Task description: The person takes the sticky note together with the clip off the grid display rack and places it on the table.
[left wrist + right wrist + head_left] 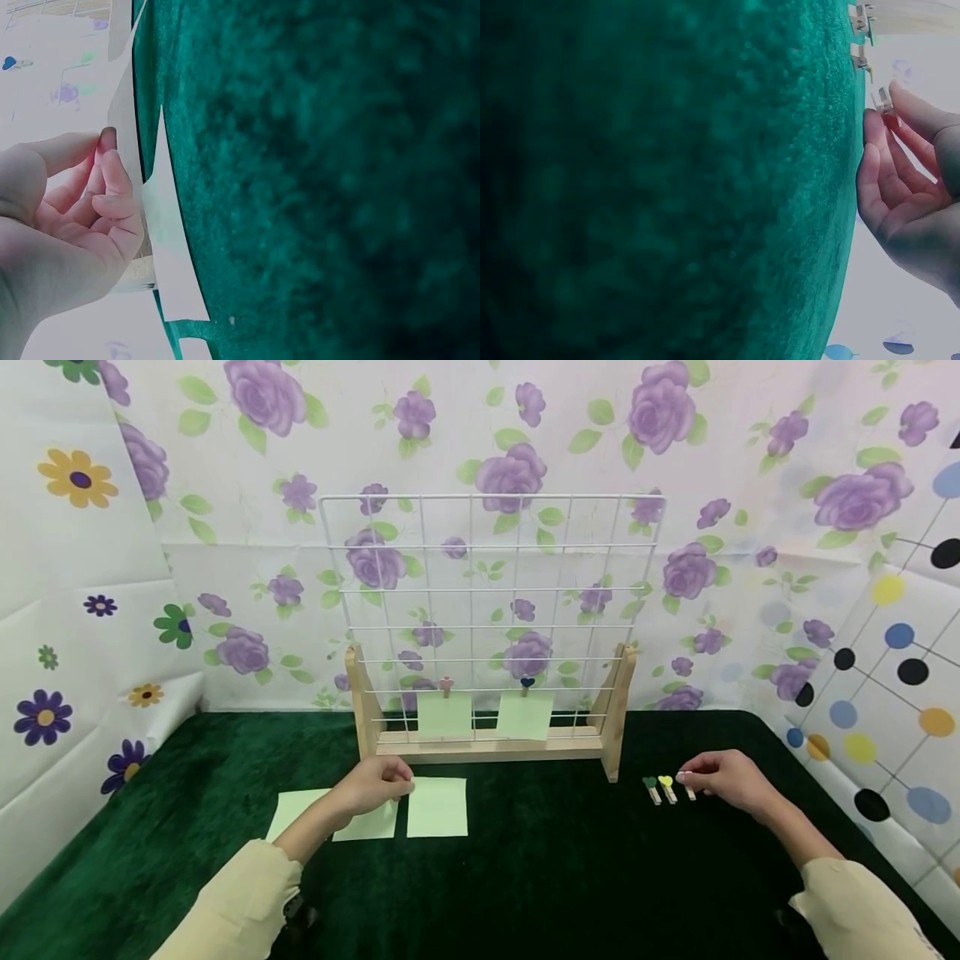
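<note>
My left hand (375, 785) pinches the upper left corner of a pale green paper sheet (437, 810) between thumb and fingers. In the left wrist view that sheet slants up from the fingertips. Beside it on the cloth lie two more pale green sheets (367, 827), partly covered by my left hand and forearm. At the right, my right hand (727, 779) pinches a small wooden clothespin (690, 792) by its decorated end, which the fingers mostly hide. Just left of it lie a clothespin with a green heart (652, 790) and one with a yellow heart (667, 788).
A white wire grid (471, 589) stands upright in a wooden base (487, 748) at the back. Two green sheets hang low on it, the left one under a pink clothespin (447, 686), the right under a dark blue heart clothespin (527, 685). Dark green cloth (540, 860) covers the table.
</note>
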Demonstrator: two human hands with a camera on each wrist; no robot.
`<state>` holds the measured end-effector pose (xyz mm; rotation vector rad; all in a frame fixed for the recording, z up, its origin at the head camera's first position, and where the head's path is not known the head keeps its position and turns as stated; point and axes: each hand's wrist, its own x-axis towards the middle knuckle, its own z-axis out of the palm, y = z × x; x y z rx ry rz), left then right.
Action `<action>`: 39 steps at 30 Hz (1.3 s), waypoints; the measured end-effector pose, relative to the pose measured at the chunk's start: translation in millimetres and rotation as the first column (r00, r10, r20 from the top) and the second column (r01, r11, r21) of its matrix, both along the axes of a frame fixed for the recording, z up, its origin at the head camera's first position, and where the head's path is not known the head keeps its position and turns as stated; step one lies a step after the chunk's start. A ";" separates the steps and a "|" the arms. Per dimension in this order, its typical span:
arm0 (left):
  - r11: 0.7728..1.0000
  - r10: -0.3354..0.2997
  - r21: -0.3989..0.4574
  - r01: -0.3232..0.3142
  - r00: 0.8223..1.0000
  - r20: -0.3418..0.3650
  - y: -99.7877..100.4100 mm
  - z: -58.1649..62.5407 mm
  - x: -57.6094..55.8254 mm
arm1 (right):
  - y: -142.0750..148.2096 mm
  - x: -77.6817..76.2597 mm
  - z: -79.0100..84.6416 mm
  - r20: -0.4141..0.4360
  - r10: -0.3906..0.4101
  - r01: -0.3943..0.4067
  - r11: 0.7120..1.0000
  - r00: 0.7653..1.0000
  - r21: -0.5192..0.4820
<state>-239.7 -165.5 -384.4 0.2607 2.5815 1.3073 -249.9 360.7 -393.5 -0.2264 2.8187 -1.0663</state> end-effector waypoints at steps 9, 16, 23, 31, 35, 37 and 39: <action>0.999 0.011 -0.049 -0.012 1.000 -0.022 -2.0 -2.8 -1.7 | -3.8 -2.8 -4.1 0.002 0.032 -0.032 0.999 0.999 0.008; 0.998 0.006 -0.058 -0.009 0.999 -0.054 -0.9 -5.2 -1.5 | -3.4 -2.4 -5.2 0.019 0.028 -0.028 1.000 0.999 -0.004; 0.997 0.008 -0.080 -0.014 0.997 -0.071 1.4 -3.5 -1.0 | -1.3 -3.0 -5.2 0.037 0.012 -0.011 1.000 0.999 -0.023; 0.995 0.011 -0.099 -0.020 0.996 -0.088 2.5 -2.8 0.1 | -1.4 -4.4 -4.3 0.027 0.002 -0.002 1.000 1.000 0.000; 0.994 0.012 -0.106 -0.021 0.996 -0.091 1.7 -3.4 -0.1 | -1.1 -5.4 -5.2 0.020 -0.001 0.001 1.000 1.000 0.002; 0.994 0.012 -0.111 -0.023 0.996 -0.092 1.4 -3.6 -0.5 | -0.9 -5.4 -5.4 0.021 -0.003 0.003 1.000 1.000 0.002; 0.993 0.005 -0.118 -0.017 0.995 -0.100 1.0 -4.2 -1.1 | -0.3 -5.3 -5.7 0.023 -0.004 0.004 1.000 1.000 0.004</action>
